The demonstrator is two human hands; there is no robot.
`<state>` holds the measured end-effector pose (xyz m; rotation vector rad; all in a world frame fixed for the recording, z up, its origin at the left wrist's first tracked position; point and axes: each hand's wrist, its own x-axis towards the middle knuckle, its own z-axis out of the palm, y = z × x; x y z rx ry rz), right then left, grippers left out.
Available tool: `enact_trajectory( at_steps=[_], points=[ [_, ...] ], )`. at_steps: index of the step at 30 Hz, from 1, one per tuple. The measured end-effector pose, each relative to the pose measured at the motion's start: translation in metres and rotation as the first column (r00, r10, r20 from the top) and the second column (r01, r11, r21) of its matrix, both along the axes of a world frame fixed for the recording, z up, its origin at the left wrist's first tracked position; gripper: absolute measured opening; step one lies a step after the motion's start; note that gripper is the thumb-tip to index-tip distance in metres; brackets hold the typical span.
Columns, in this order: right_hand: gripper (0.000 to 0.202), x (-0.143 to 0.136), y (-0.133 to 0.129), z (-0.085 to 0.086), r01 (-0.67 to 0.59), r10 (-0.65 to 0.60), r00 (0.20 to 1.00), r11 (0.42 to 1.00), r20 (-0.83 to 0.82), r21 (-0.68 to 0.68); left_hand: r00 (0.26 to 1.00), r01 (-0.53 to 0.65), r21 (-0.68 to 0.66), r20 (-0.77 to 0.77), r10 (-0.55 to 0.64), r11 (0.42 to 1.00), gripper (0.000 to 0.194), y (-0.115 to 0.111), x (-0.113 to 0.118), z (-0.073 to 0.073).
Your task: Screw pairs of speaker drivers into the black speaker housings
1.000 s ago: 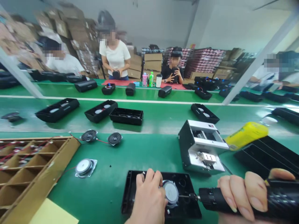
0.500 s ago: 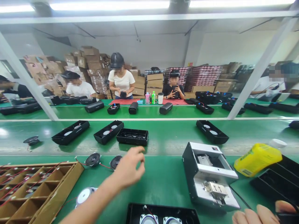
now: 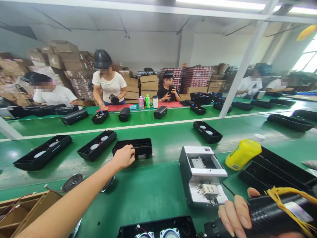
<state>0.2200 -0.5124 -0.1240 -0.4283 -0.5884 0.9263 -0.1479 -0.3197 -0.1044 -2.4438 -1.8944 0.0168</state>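
My left hand point(image 3: 125, 156) reaches out over the bench, its fingers closed on the near wall of a black speaker housing point(image 3: 143, 147). No speakers can be made out inside that housing. At the lower right, my right hand point(image 3: 236, 216) is wrapped round a black electric screwdriver point(image 3: 269, 211) with a yellow cord tied to it. Its tip points left, beside another black housing point(image 3: 158, 223) at the bottom edge. Two silver-framed speakers point(image 3: 170, 233) sit in this nearer housing, which is partly cut off. Loose speakers point(image 3: 73, 182) lie by my left forearm.
A white and black screw feeder point(image 3: 205, 178) stands right of centre, with a yellow bottle point(image 3: 244, 154) behind it. A divided cardboard box point(image 3: 37, 211) is at lower left. More housings point(image 3: 96, 145) line the belt. Several people work across the bench.
My left hand has moved forward and taken hold of the housing's near wall. The screwdriver in my right hand has come further into view. The view has turned to the right.
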Motion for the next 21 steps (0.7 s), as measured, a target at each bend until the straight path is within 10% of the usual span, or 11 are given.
enact_trajectory(
  at_steps=[10,21],
  points=[
    [0.053,-0.012,-0.016,0.028,-0.047,0.060,0.991,0.993,-0.120,0.107,0.998,-0.046,-0.005,0.053,0.046,0.999,0.013,-0.118,0.068,-0.009],
    [0.054,-0.021,-0.019,0.043,-0.166,0.173,0.985,0.951,-0.003,0.261,0.968,-0.041,-0.023,0.245,0.045,0.999,0.011,-0.163,0.071,-0.014]
  ],
)
